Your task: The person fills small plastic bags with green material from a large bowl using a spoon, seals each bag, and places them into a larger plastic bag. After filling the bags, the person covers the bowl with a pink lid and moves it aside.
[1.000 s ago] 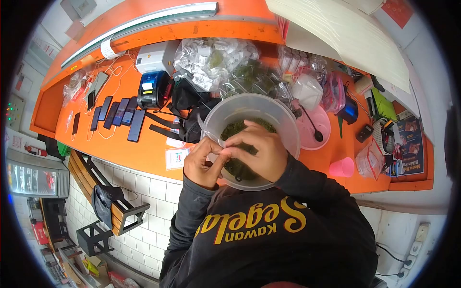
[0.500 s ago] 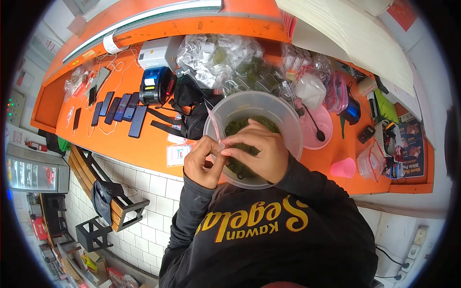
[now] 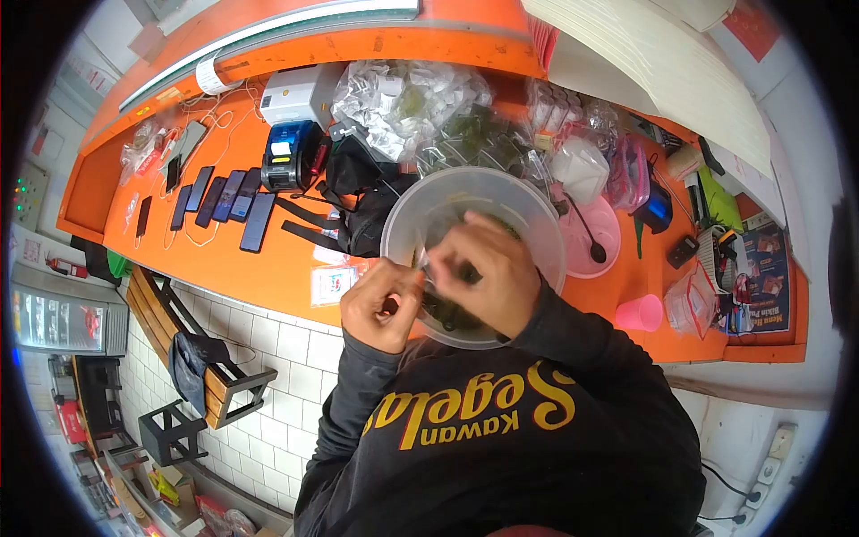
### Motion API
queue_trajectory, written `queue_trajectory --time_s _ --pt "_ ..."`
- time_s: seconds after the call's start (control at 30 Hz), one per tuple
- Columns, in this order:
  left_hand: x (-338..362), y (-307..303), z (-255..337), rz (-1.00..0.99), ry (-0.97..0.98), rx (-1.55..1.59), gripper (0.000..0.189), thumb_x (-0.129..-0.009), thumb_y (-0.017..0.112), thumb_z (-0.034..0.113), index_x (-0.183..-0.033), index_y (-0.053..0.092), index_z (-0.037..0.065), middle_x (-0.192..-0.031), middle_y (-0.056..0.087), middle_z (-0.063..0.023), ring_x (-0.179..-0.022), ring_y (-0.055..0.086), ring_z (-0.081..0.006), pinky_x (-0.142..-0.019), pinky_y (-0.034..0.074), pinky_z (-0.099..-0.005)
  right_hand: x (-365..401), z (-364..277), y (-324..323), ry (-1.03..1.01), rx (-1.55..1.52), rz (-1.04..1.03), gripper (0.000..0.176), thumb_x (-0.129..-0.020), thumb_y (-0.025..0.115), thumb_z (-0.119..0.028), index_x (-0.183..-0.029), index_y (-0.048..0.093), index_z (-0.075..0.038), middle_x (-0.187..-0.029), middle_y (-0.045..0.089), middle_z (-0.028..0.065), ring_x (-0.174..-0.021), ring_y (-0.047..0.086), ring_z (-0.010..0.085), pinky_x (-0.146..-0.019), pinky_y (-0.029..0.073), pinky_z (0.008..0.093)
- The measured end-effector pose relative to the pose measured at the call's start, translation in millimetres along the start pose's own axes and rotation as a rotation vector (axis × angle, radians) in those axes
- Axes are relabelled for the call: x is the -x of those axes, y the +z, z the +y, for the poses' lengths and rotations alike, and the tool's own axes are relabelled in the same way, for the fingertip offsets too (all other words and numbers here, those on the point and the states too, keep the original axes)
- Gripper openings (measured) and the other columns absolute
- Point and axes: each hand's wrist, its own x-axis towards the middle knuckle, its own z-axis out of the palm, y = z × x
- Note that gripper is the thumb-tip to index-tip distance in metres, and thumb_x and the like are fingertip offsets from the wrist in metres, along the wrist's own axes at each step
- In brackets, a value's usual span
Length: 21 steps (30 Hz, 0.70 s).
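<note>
Over the near left rim of a translucent plastic bucket [image 3: 544,268], both of my hands are close together. The bucket holds a dark green, leafy-looking mass [image 3: 447,313], partly hidden by my hands. My left hand [image 3: 380,304] is closed, thumb against curled fingers, pinching a small clear plastic bag [image 3: 420,258] of which only a little shows. Just right of it, above the green contents, my right hand [image 3: 490,273] is curled; its fingertips are smeared by motion, so what they hold cannot be made out.
Behind the bucket lie clear packets of green stuff [image 3: 474,139] and a heap of white packets [image 3: 403,103]. A pink basin [image 3: 595,228] with a dark spoon [image 3: 592,242] and a pink cup [image 3: 639,313] stand right. Left are a black bag [image 3: 362,219], a label printer [image 3: 291,157] and several phones [image 3: 257,222].
The clear bag that stood up above my fingers no longer shows upright. My right hand has shifted slightly and is now blurred; my left hand stays nearly in place.
</note>
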Motion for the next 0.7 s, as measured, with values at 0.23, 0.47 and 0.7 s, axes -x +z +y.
queue_trajectory --time_s 0.23,0.47,0.7 --pt "-7 7 -5 0.144 -0.024 -0.028 0.01 -0.081 0.06 -0.005 -0.087 0.053 -0.001 -0.065 0.057 -0.0048 -0.047 0.052 -0.0083 -0.044 0.039 -0.0212 -1 8 -1 -0.187 0.453 0.094 0.017 -0.075 0.066 -0.007 -0.091 0.061 -0.01 -0.076 0.056 0.0036 -0.075 0.058 0.0211 -0.074 0.051 0.0344" --pt "-16 -29 -3 -0.3 -0.225 0.188 0.017 -0.087 0.049 -0.006 -0.099 0.058 -0.001 -0.061 0.057 -0.0022 -0.043 0.052 -0.0069 -0.039 0.037 -0.0187 12 0 -12 -0.636 0.365 -0.337 0.018 -0.078 0.059 -0.017 -0.095 0.061 -0.009 -0.096 0.057 0.0004 -0.088 0.058 0.0166 -0.066 0.05 0.0273" --pt "-10 -44 5 -0.478 0.111 0.279 0.04 -0.074 0.078 0.007 -0.109 0.061 -0.002 -0.113 0.063 -0.0153 -0.108 0.059 -0.0218 -0.106 0.033 -0.041 -3 -7 -29 -0.505 0.125 -0.424 0.022 -0.076 0.066 -0.012 -0.099 0.064 -0.011 -0.104 0.058 -0.0011 -0.085 0.057 0.0131 -0.05 0.05 0.0281"
